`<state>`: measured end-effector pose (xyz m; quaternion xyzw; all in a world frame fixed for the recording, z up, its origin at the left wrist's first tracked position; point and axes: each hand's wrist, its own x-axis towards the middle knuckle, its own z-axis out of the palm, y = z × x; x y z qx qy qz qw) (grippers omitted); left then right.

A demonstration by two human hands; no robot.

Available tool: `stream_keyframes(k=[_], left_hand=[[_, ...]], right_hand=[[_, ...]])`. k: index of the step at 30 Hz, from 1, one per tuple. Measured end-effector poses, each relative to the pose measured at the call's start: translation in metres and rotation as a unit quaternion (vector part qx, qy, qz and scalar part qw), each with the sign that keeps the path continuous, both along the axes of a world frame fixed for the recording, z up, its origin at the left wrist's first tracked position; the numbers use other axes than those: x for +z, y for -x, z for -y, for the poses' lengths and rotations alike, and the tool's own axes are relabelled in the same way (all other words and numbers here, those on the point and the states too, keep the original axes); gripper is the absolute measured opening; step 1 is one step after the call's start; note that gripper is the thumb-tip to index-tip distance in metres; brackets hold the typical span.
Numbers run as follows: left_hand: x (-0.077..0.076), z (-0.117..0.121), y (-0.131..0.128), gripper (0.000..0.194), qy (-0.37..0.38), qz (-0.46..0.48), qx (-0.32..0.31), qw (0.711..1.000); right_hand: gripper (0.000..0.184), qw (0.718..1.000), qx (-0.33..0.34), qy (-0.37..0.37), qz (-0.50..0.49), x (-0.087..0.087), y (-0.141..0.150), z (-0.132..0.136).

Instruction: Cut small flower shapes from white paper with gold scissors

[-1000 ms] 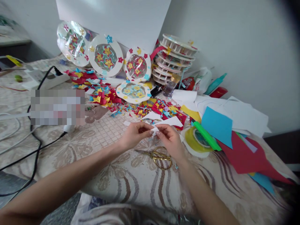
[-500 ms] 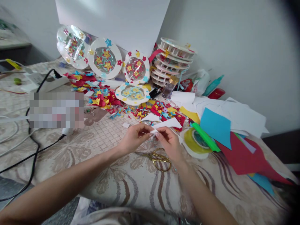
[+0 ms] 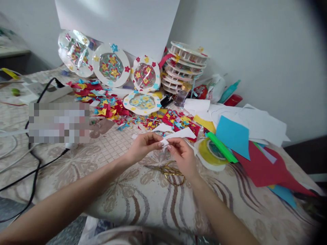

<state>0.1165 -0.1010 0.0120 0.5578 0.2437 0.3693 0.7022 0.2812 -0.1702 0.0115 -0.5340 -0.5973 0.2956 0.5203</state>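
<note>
Grip narrow on both sides: left hand [image 3: 143,145] and right hand [image 3: 183,156] pinch a small white piece [image 3: 165,142] between them, near the gold scissors [image 3: 162,169]. Uneven tugging could crease or tear it; a slackening pinch could drop it beside those scissors!

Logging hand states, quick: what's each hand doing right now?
Left hand: closed, pinching a small white piece.
Right hand: closed, pinching the same piece.

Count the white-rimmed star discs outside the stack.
4. Three stand in a row at the back: left disc, middle disc and right disc. The fourth disc lies in front of the right disc. The stack may hide others.
</note>
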Motion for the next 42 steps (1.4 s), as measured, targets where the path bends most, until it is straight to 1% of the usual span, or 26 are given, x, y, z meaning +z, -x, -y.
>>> stream_keyframes(k=[4, 8, 12, 16, 22, 31, 36, 42], left_hand=[[0.002, 0.001, 0.0, 0.031, 0.037, -0.015, 0.021, 0.999], [0.0, -0.002, 0.001, 0.03, 0.032, -0.024, 0.049, 0.998], [-0.001, -0.009, 0.004, 0.027, 0.017, -0.029, 0.061, 0.998], [0.0, -0.011, 0.006, 0.025, 0.02, -0.037, 0.031, 0.999], [0.002, -0.003, 0.002, 0.033, 0.028, -0.036, -0.011, 0.999], [0.002, -0.004, 0.004, 0.026, 0.025, -0.064, -0.032, 0.997], [0.002, -0.005, 0.005, 0.027, 0.019, -0.079, -0.03, 0.996], [0.0, -0.005, 0.005, 0.029, 0.041, -0.098, -0.023, 0.994]], right_hand=[[0.015, 1.0, -0.005, 0.014, -0.015, 0.0, -0.001, -0.001], [0.015, 0.999, -0.018, 0.019, -0.03, 0.001, -0.002, -0.003], [0.017, 0.999, -0.032, 0.025, -0.035, 0.0, -0.004, -0.005], [0.018, 0.999, -0.035, 0.026, -0.032, 0.0, -0.005, -0.006], [0.016, 0.999, -0.021, 0.033, -0.018, -0.001, -0.003, -0.004], [0.018, 0.998, 0.011, 0.062, -0.028, -0.003, -0.005, -0.005], [0.02, 0.994, 0.029, 0.084, -0.06, -0.003, -0.003, -0.006], [0.02, 0.99, 0.031, 0.101, -0.092, -0.005, 0.001, -0.006]])
